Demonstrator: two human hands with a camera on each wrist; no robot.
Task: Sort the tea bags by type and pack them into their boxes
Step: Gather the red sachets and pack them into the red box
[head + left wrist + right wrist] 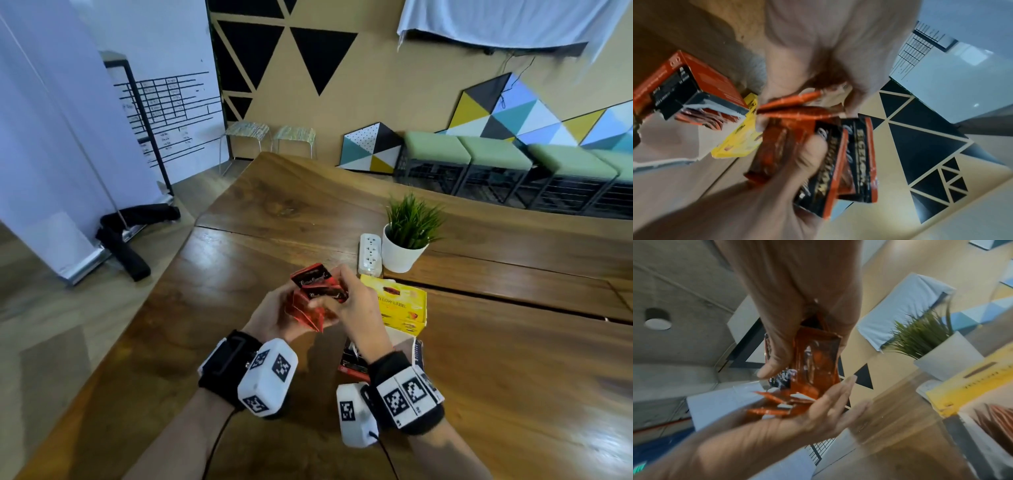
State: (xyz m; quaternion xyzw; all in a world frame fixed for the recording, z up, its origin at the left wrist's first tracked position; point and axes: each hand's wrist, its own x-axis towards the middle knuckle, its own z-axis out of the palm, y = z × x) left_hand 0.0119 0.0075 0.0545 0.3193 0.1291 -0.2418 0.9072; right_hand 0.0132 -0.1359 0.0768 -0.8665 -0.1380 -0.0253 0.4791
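Both hands are raised over the wooden table (239, 274) with a fanned bundle of red-and-black tea bags (313, 296) between them. My left hand (287, 310) grips the lower bags (797, 104) from the left. My right hand (334, 291) pinches the upper bags (816, 360) between thumb and fingers. The yellow tea box (402, 305) lies just right of the hands. The red tea box (352, 363) stands open under my right wrist, with several red bags (701, 118) inside it.
A white potted plant (406, 240) and a white power strip (370, 253) stand behind the yellow box. The table's left edge runs close to my left arm. Stools and green benches (496, 161) line the far wall.
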